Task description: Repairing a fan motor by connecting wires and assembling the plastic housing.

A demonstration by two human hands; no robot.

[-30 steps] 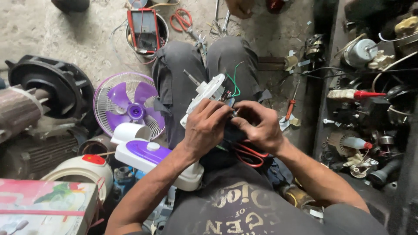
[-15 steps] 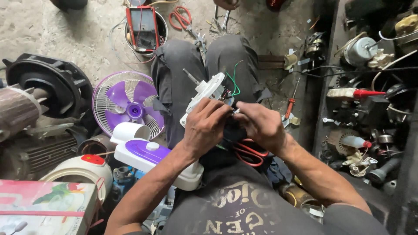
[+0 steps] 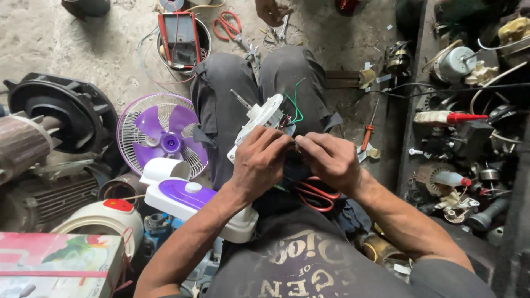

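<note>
On a workshop floor (image 3: 66, 38) strewn with parts, a seated person bends over a white fan motor housing (image 3: 259, 122) resting on the lap, its shaft pointing up and away and green wires (image 3: 295, 107) curling from its far side. Left hand (image 3: 259, 163) curls over the near end of the housing, fingers closed on it. Right hand (image 3: 328, 160) meets it fingertip to fingertip, pinched shut on something small at the wiring; what exactly it grips cannot be told. Red-handled scissors (image 3: 317, 193) lie on the lap just beneath the right wrist. Beside the left knee stands a small purple fan (image 3: 163, 138) with a white-and-purple base (image 3: 185, 196). Farther out, a red-framed meter (image 3: 179, 33) sits in a round tin, near orange-handled pliers (image 3: 226, 25), while another person's hand (image 3: 270, 10) reaches in at the top edge.
</note>
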